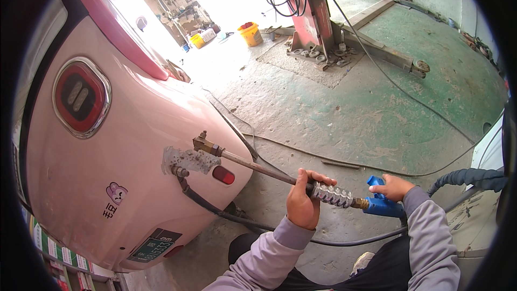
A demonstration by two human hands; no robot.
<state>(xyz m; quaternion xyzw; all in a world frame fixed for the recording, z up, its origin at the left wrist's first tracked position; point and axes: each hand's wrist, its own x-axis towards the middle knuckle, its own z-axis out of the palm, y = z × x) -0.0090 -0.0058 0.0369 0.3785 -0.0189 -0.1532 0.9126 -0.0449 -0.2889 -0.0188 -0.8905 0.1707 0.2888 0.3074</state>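
A long pulling tool (264, 170) slants in the air across the rear corner of a pink car (134, 145), its blue pistol-shaped handle (383, 205) at the end away from the bodywork. Ahead of the handle comes a brass-coloured fitting, then a glossy, silvery coil around the shaft, then a straight, worn metal rod. The rod ends in a brownish, blocky metal head (205, 144) with a bolt rising from its top. In view, this head overlaps the upper right edge of an elongated bare patch (188, 160) on the car; whether it touches cannot be told. The patch is grey, ragged-edged and dark-spotted.
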